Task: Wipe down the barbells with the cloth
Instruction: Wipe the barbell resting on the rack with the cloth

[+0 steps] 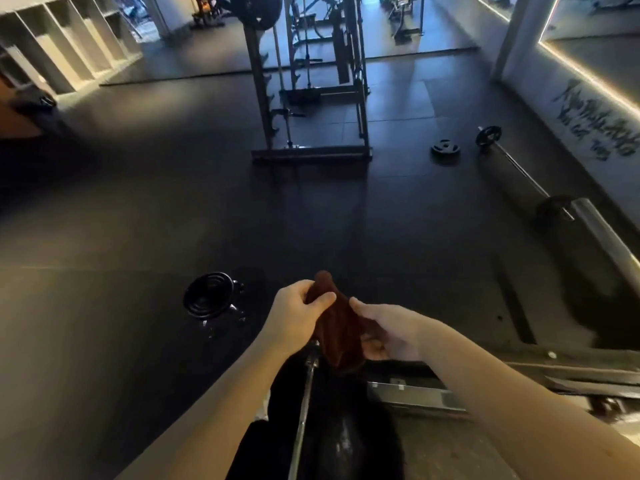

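Over dim black gym floor (138, 220), left hand (298, 317) pinches cloth (337, 327); right hand (391, 330) seemingly curls round it.

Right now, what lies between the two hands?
The brown cloth, held by the left hand and the right hand; the head view shows it.

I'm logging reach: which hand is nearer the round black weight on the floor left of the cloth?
Left. The left hand, pinching the cloth, is just right of the weight; the right hand is beyond the cloth.
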`<state>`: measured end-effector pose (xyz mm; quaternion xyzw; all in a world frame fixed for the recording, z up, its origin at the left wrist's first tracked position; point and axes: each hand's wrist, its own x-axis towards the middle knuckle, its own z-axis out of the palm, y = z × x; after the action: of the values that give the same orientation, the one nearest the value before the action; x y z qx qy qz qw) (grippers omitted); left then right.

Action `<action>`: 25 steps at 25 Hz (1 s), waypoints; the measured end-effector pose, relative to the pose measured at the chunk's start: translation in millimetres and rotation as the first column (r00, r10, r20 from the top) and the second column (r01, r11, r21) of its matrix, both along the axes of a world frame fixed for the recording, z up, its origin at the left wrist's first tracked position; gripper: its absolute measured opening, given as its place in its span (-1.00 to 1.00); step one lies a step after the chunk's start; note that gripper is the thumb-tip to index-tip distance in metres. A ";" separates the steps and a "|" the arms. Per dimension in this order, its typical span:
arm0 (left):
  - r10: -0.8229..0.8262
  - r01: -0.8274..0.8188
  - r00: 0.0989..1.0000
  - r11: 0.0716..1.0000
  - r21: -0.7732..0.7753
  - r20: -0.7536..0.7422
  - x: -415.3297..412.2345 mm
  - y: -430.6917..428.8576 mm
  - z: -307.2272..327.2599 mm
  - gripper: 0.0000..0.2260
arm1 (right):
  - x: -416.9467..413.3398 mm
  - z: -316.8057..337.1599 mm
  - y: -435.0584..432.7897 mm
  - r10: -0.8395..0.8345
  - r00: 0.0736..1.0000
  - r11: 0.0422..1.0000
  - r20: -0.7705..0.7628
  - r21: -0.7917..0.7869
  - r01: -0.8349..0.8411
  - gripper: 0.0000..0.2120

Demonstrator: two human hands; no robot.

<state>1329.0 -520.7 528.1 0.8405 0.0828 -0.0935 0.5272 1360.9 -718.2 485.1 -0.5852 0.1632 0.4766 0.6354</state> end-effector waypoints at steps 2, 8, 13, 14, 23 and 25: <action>-0.030 0.030 0.999 1.000 -0.005 0.013 42.6 37.9 -16.1 -0.89 | 34.2 -15.1 38.3 -0.013 1.000 0.998 0.002 0.062 0.013 -0.53; -0.307 0.303 0.951 0.950 -0.075 -0.049 209.7 152.0 -44.1 -0.80 | 160.3 -29.0 129.3 -0.399 0.888 0.912 0.228 -0.008 0.411 -0.71; -0.494 0.489 0.868 0.868 -0.085 -0.042 316.3 192.6 -24.2 -0.88 | 229.6 17.7 168.4 -0.482 0.789 0.804 0.381 -0.166 0.571 -0.67; -0.527 0.524 0.850 0.848 -0.086 -0.015 330.7 193.8 -21.8 -0.89 | 238.5 27.3 169.9 -0.446 0.779 0.783 0.440 -0.231 0.578 -0.64; -0.705 0.673 0.635 0.706 0.222 0.316 432.1 94.3 10.6 -0.60 | 271.2 76.3 96.6 -0.257 0.641 0.690 0.723 -0.327 0.646 -0.65; -0.760 0.680 0.508 0.643 0.353 0.405 457.2 49.2 27.2 -0.77 | 282.1 86.7 60.9 -0.147 0.601 0.594 0.785 -0.416 0.689 -0.80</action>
<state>1786.1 -471.5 555.3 0.8259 -0.4135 -0.0672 0.3773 1643.0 -657.3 571.8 -0.8443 0.2275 -0.0490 0.4827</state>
